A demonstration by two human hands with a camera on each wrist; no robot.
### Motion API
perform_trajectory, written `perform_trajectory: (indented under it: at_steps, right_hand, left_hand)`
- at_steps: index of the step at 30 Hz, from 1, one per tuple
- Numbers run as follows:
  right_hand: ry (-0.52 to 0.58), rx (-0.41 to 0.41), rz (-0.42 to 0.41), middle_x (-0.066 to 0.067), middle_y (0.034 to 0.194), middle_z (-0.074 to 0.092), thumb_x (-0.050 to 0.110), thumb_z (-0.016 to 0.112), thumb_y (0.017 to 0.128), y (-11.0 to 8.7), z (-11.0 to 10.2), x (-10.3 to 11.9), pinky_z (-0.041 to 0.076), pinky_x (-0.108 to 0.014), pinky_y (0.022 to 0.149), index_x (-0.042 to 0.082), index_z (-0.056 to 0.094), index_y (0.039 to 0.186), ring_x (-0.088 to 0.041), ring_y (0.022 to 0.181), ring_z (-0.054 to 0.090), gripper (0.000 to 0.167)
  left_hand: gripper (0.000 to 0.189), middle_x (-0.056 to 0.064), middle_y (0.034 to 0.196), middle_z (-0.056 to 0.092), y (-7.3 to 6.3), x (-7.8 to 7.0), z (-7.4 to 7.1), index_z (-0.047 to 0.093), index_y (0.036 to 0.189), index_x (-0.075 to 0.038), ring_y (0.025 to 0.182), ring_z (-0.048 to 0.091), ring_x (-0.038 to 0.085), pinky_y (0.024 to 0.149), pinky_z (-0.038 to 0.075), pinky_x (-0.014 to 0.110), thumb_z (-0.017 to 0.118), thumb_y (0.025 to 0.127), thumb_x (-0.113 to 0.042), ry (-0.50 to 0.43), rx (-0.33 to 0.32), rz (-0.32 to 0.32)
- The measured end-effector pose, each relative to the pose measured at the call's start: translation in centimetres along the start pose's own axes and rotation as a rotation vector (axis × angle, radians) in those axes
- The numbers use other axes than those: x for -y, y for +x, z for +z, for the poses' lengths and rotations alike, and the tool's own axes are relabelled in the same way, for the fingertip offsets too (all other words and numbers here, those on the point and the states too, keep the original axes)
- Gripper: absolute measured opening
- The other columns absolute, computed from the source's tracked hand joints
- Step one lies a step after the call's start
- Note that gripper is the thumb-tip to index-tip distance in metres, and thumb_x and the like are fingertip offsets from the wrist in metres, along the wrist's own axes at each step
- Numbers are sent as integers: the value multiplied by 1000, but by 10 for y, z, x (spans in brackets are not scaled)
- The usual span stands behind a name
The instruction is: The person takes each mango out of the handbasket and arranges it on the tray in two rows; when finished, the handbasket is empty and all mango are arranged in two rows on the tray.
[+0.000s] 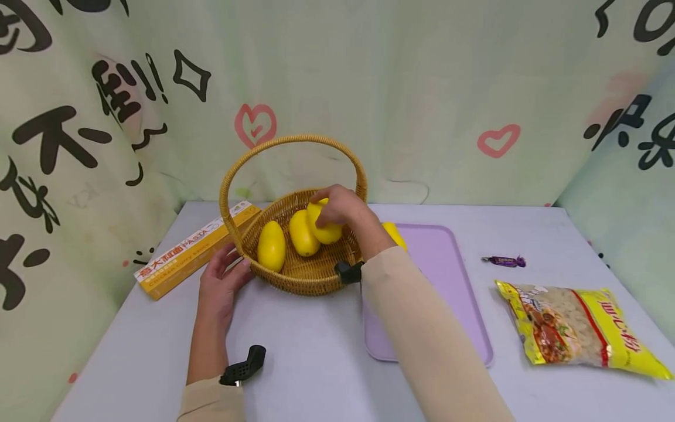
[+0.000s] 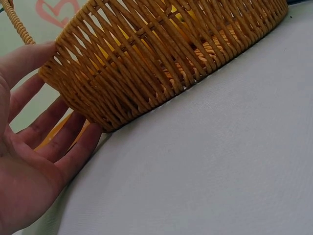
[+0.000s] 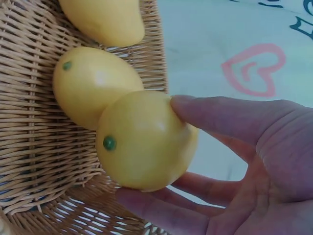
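My right hand reaches into a wicker basket and grips a yellow mango between thumb and fingers. This mango touches a second mango; a third mango lies at the basket's left side. In the left wrist view, my left hand holds the basket's left end, its thumb near the rim and its fingers curved against the woven wall. Another yellow thing, partly hidden by the right arm, shows at the upper left of a purple tray.
A yellow pasta box lies left of the basket, close behind the left hand. Right of the tray are a purple-wrapped candy and a plump yellow bag. The basket's tall handle arches over its bowl. Printed curtains enclose the white table.
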State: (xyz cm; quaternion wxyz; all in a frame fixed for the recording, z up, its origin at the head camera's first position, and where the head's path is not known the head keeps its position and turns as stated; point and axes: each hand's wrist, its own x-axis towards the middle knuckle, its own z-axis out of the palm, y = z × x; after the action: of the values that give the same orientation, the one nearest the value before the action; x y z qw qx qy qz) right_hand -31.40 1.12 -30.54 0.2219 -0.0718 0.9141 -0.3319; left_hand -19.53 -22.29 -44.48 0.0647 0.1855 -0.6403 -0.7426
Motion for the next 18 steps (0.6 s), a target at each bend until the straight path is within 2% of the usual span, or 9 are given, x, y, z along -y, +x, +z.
perform_trajectory:
  at_steps: [6,9,12,15,17,18]
  right_hand:
    - [18,2,-39,-9,155,49,8,72,92,-8,-2,1,61,-40,81,27,61,145,-30,114,57,57]
    - [23,3,-67,-9,154,49,10,73,92,-13,-4,1,60,-37,75,27,61,145,-28,107,58,57]
    - [32,1,-103,-8,152,52,12,75,92,-18,-5,0,59,-35,69,28,62,144,-23,85,56,57]
    - [41,0,-139,-9,152,52,13,76,92,-24,-6,-1,58,-32,64,28,62,144,-17,65,47,56]
    - [47,-1,-159,-11,153,50,14,76,92,-27,-7,-2,58,-31,62,28,62,144,-19,61,45,56]
    - [51,0,-166,-12,155,49,14,76,92,-29,-7,-2,59,-31,62,28,62,144,-19,64,50,56]
  left_hand:
    - [63,0,154,50,-1,1,1,48,154,-34,131,57,16,102,55,26,74,97,-23,8,-3,3]
    - [64,0,154,50,-2,0,1,48,154,-34,132,56,16,103,55,26,75,97,-24,11,-2,0]
    - [64,0,155,49,-2,-1,0,48,154,-34,133,56,16,103,55,26,75,97,-25,9,-1,-3]
    - [65,0,155,49,-1,0,1,48,154,-34,134,56,17,102,55,26,76,96,-25,2,-2,-4]
    - [65,0,155,49,-1,0,1,48,154,-34,134,55,16,102,55,25,76,96,-25,0,-1,-4]
    - [65,0,156,49,-1,0,1,48,154,-34,134,55,16,102,55,25,76,96,-26,1,0,-4]
